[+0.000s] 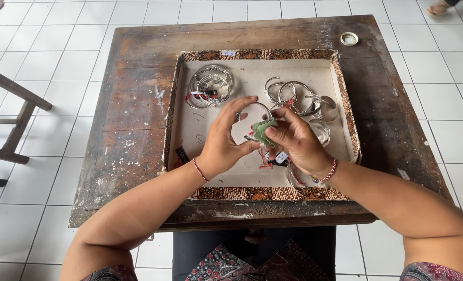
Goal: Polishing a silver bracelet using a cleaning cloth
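My left hand grips a silver bangle over a shallow cardboard tray with a patterned brown border. My right hand pinches a small green cloth against that bangle. A small tag on red thread hangs below my hands. A pile of silver bangles lies in the tray's far left corner. Another group of bangles lies at the far right, just beyond my right hand.
The tray rests on a worn dark wooden table. A small round white lid lies near the table's far right corner. A wooden frame stands to the left on the white tiled floor. A person's foot shows at top right.
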